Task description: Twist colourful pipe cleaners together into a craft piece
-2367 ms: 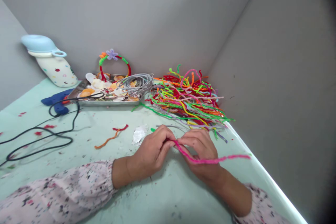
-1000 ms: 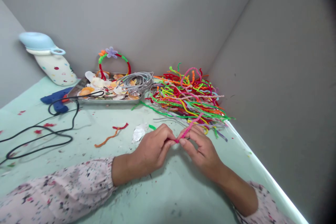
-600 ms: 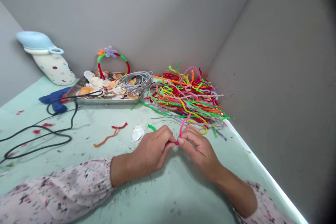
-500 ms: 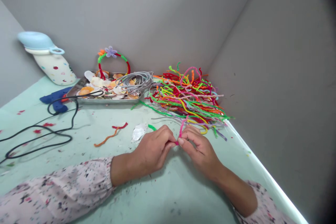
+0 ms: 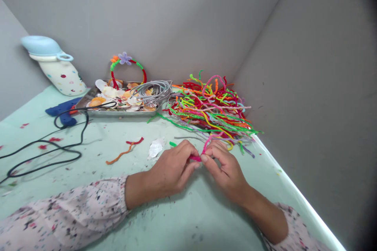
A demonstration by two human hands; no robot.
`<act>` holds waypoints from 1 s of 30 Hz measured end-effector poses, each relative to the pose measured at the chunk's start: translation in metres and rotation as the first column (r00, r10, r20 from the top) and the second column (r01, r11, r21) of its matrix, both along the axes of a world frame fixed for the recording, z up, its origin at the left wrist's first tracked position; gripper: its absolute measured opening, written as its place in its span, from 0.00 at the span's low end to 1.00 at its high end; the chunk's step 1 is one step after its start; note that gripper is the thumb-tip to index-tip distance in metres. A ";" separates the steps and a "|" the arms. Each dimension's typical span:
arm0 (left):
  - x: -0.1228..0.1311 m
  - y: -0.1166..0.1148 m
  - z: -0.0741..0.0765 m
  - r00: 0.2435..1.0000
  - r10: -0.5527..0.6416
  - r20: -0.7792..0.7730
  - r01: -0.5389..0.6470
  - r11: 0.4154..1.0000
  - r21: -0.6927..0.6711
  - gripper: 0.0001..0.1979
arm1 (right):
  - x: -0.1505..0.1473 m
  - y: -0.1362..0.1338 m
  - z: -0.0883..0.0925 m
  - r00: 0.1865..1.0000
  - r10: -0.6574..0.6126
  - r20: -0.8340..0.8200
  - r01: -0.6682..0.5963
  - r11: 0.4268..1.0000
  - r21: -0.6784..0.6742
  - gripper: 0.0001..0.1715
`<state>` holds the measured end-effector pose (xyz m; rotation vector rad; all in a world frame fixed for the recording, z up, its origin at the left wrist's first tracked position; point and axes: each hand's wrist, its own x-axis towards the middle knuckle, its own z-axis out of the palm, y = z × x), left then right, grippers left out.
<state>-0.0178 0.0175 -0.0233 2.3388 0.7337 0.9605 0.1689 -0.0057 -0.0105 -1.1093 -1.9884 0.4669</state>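
A bright pink pipe cleaner (image 5: pixel 207 141) is pinched between my two hands, above the front middle of the table. My left hand (image 5: pixel 173 168) is closed on its darker pink lower part, the thumb a little apart from the index finger. My right hand (image 5: pixel 226 168) grips it between thumb and fingertips, with the loose pink end bent up over the knuckles. A green fuzzy end (image 5: pixel 173 144) pokes out behind my left hand. A thin grey strand (image 5: pixel 188 138) runs behind both hands; whether it joins the pink piece is hidden.
Beyond my hands lies a heap of coloured pipe cleaners (image 5: pixel 215 106). Left of it, a metal tray (image 5: pixel 126 114) holds glue-like scraps, grey wire coils (image 5: pixel 156 91) and a flowered hoop (image 5: pixel 144 74). A blue glue gun (image 5: pixel 66 111), black cord (image 5: pixel 44 141), bottle (image 5: pixel 63 74) and orange-red piece (image 5: pixel 126 151) lie left.
The left thumb has opened slightly from the index finger, showing more dark pink. The upright pink end has bent to the right. The green end and grey strand have shifted slightly right.
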 end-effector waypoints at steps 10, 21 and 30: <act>-0.002 -0.001 0.000 0.994 0.102 0.051 -0.097 0.992 -0.083 0.03 | 0.001 -0.003 -0.001 0.993 -0.096 0.064 0.069 0.939 0.336 0.11; -0.004 -0.002 0.006 0.993 0.021 0.116 -0.010 0.996 -0.093 0.06 | 0.002 0.001 -0.003 0.988 -0.099 0.120 0.037 0.898 0.438 0.10; -0.002 -0.002 0.005 0.994 0.024 0.108 -0.018 0.998 -0.055 0.06 | 0.005 0.000 -0.003 0.982 -0.119 0.150 0.037 0.887 0.460 0.11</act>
